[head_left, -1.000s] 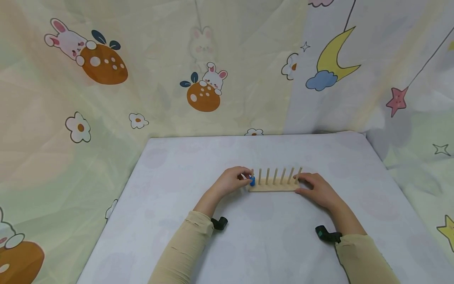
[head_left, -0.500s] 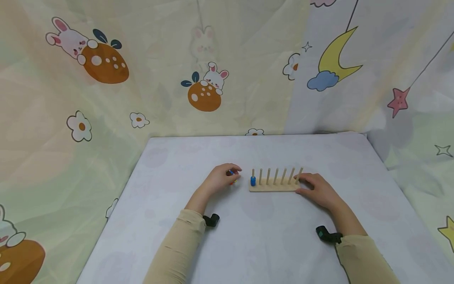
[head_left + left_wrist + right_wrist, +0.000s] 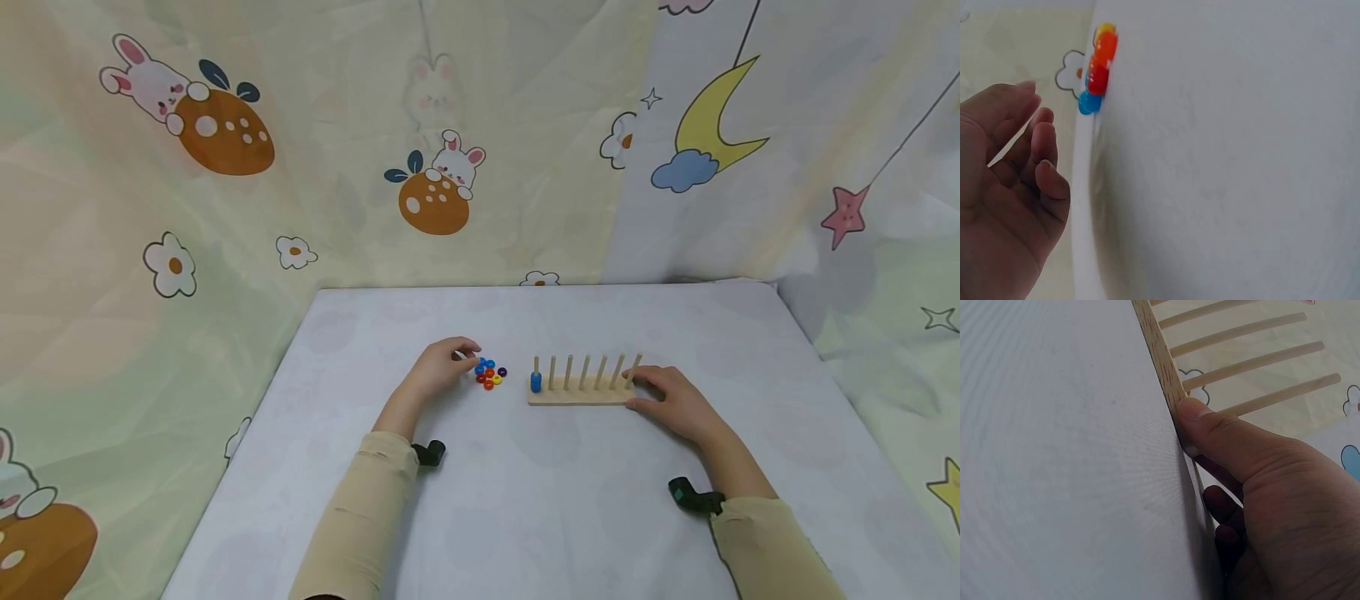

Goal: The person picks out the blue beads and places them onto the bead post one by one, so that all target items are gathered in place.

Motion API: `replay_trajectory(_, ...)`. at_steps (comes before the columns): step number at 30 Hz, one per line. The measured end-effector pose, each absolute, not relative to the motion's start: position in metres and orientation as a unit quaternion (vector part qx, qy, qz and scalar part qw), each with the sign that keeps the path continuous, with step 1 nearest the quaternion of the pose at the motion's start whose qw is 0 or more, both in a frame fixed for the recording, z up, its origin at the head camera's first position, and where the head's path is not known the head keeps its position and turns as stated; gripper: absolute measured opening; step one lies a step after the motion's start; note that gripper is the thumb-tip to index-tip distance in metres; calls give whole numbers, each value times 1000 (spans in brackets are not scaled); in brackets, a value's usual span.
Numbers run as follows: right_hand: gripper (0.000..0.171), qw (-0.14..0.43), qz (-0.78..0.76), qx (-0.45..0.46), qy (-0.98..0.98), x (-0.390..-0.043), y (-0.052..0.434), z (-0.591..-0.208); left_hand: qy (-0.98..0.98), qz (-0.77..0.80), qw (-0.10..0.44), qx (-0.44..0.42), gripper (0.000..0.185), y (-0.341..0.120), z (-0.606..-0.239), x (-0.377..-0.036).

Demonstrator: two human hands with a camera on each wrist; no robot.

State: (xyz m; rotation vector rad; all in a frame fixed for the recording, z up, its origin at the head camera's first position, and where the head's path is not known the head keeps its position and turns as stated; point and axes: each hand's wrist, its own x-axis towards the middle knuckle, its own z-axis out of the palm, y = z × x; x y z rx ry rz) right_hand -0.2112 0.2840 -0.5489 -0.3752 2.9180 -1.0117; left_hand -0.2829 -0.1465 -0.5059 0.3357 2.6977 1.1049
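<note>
A wooden peg board [image 3: 581, 397] with a row of upright pegs stands on the table. Blue beads [image 3: 536, 382] sit on its leftmost peg. My right hand [image 3: 671, 402] pinches the board's right end; in the right wrist view the thumb [image 3: 1194, 411] presses on the board's near edge. Left of the board lies a small cluster of beads [image 3: 489, 373] in blue, red, orange, yellow and dark purple. Just beside that cluster is my left hand [image 3: 437, 367], its fingers loosely bent. Nothing shows between them in the left wrist view, where the beads [image 3: 1099, 69] appear beyond the fingertips.
A white cloth covers the table [image 3: 525, 500]. Behind it hangs a printed fabric backdrop [image 3: 525, 167] meeting the table's far edge. A black wrist camera [image 3: 429, 453] is on the left wrist, and another black camera [image 3: 693, 497] on the right.
My left hand has moved left, away from the leftmost peg and past the loose beads, which now show fully. The blue beads stay on the peg. My right hand stays at the board's end.
</note>
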Motion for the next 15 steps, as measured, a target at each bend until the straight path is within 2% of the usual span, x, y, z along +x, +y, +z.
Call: replay_trajectory(15,53,23,-329,-115,937,-211,285,-549,926,342,124,105,23,-153,-521,-294)
